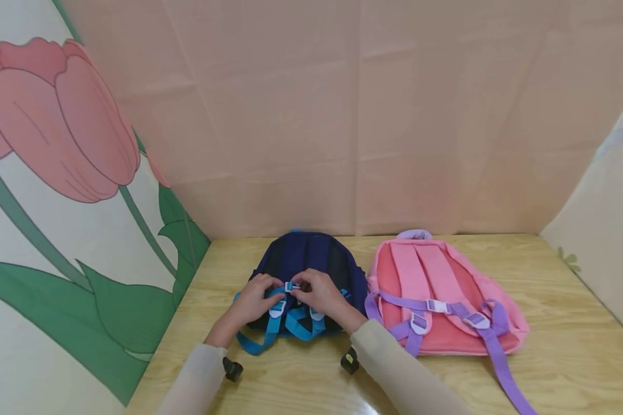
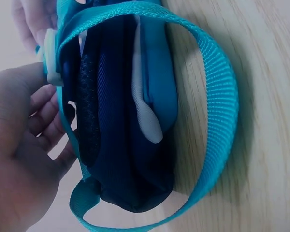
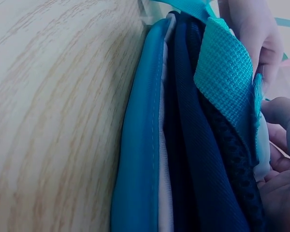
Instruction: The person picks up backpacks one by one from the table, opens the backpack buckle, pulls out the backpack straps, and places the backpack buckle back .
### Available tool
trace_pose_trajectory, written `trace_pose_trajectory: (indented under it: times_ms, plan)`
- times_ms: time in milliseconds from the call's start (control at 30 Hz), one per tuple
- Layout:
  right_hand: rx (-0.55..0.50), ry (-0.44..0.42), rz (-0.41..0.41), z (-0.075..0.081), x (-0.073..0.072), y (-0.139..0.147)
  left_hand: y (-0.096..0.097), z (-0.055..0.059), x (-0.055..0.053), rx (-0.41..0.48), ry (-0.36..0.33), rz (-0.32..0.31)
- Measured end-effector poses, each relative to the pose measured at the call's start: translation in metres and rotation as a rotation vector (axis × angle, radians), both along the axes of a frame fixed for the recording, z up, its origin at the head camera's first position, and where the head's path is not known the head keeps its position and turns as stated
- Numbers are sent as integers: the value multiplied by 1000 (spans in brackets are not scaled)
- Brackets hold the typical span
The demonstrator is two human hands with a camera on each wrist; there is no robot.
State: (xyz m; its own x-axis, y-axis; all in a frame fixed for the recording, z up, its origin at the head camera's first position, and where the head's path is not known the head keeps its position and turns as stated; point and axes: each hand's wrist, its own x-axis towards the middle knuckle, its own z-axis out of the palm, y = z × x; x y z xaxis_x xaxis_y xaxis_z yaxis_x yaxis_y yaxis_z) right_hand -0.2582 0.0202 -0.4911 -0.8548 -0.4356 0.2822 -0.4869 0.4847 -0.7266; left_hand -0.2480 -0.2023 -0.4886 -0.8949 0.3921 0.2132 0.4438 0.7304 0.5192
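A navy backpack [image 1: 315,253] lies on the table with its shoulder straps facing up. Across it runs a bright blue chest strap [image 1: 275,290] with a small white buckle [image 1: 289,286]. My left hand [image 1: 255,298] pinches the buckle's left side where the strap meets it; in the left wrist view the thumb is against a white plastic piece [image 2: 51,58]. From the other side my right hand [image 1: 322,295] pinches the buckle's right end, its fingertips close to the left ones. Fingers partly hide whether the halves are joined. Loose blue webbing [image 2: 220,106] loops beside the left hand.
To the right lies a pink backpack [image 1: 410,271] with purple straps [image 1: 503,363], one trailing to the table's front. White adjusters [image 1: 277,309] sit below the hands. A pink backdrop [image 1: 311,115] closes off the back of the wooden table [image 1: 291,386]; a tulip-print panel [image 1: 57,115] stands left.
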Motion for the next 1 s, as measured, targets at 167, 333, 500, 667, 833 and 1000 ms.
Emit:
trace_pose_trajectory:
  times_ms: [167, 333, 500, 667, 833, 1000]
  plan:
    - [-5, 1, -2, 0, 0, 1, -1, 0, 0, -9, 25, -17]
    - [4, 2, -1, 2, 0, 2, -2, 0, 1, -22, 76, -40]
    - [8, 6, 8, 5, 0, 3, 0, 1, 1, -21, 115, -57]
    - [18, -3, 15, 5, 0, 3, 1, 1, 0, -21, 144, -77]
    - [0, 9, 35, 6, -1, 4, 1, 0, -1, -27, 154, -73]
    - [-32, 21, 34, 6, -1, 3, 1, 1, -1, -29, 129, -65]
